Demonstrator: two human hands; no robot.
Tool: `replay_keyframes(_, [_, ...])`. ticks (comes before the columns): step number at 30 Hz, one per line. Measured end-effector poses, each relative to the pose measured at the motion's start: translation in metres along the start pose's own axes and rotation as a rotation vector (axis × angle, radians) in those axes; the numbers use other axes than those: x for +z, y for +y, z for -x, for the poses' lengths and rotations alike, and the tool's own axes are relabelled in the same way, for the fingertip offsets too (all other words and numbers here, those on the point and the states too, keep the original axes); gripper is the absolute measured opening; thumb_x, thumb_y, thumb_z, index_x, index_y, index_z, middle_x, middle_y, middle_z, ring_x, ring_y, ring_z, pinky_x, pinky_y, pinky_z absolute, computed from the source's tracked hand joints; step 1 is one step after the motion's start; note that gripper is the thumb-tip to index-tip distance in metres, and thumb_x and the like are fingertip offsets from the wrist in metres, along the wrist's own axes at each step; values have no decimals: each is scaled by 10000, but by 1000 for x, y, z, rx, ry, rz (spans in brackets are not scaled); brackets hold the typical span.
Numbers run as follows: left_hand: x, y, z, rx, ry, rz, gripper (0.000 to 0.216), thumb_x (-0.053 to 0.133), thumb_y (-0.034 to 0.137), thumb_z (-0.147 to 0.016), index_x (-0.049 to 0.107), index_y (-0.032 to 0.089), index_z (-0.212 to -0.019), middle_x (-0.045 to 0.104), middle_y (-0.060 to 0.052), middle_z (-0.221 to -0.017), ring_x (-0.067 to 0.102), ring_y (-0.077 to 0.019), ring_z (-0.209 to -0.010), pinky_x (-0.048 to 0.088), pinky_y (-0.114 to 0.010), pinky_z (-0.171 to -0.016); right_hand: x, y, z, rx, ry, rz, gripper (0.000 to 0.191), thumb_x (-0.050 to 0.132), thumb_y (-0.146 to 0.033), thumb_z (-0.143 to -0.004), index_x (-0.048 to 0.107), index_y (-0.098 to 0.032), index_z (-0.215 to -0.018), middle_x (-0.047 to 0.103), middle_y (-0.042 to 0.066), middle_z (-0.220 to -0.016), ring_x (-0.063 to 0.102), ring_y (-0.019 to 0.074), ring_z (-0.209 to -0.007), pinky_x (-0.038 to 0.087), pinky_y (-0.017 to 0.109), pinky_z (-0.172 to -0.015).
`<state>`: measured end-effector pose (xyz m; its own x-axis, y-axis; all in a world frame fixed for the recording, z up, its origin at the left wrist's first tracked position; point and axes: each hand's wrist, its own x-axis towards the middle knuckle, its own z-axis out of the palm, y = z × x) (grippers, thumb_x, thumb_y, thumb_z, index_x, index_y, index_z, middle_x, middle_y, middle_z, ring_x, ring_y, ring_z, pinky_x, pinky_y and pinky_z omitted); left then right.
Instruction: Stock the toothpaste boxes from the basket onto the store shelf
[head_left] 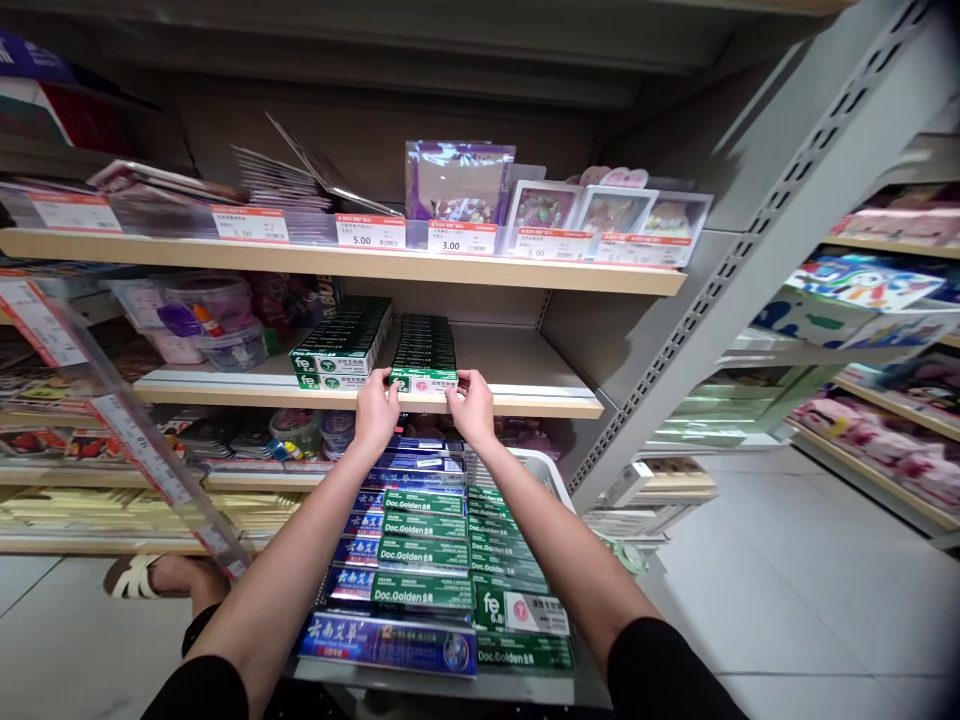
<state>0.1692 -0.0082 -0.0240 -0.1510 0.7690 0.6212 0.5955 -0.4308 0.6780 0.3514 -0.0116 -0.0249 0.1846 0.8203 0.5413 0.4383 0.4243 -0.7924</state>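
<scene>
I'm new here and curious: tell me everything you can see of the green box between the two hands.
The green box is slim, oblong, apparently printed card, with a green top. Its front shows white "fe" lettering at left and a pale panel with a round pink mark at right. It appears level at the front of the shelf, before a row of similar boxes. The left hand holds one end, the right hand the other.

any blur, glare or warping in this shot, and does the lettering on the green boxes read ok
In the head view, Doc.Golden is legible on the green boxes; in the head view, glare streaks the purple packet; in the head view, the pink goods at far right look soft, and the grey upright slants, perhaps partly from wide-angle distortion.
</scene>
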Motion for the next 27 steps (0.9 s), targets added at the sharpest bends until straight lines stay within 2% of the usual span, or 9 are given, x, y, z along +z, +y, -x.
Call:
replay_keyframes(13, [9,-4,-1,-41,11,4,311,505,266,-899,547,162,-1189,653,-135,-1067,632,-276,-988,474,-425,-925,7,0,1,-24,56,103,292,528,-230,-853,560,-165,-1136,624,132,-1086,610,246,-963,506,404,-894])
replay_keyframes(18, [7,0,0,-15,-2,34,418,495,220,-889,468,151,-1301,614,-157,-1196,593,-287,-1108,432,-448,-1003,9,1,2,-12,44,45,374,554,-257,-837,539,-165,-1200,630,139,-1143,619,247,-1019,504,415,-943])
replay_keyframes(23, [-10,7,7,83,-103,12,524,496,204,-877,406,153,-1391,528,-154,-1363,506,-303,-1253,369,-464,-1080,5,0,7,12,39,-96,509,579,-290,-827,472,-160,-1307,565,152,-1308,582,241,-1175,473,406,-1023])
replay_keyframes(27, [-41,19,29,159,-176,12,501,479,219,-888,443,199,-1387,513,-102,-1406,462,-271,-1314,334,-432,-1124,-17,-9,33,-44,3,-184,446,560,-299,-859,510,-185,-1287,571,134,-1313,573,231,-1196,453,404,-1055])
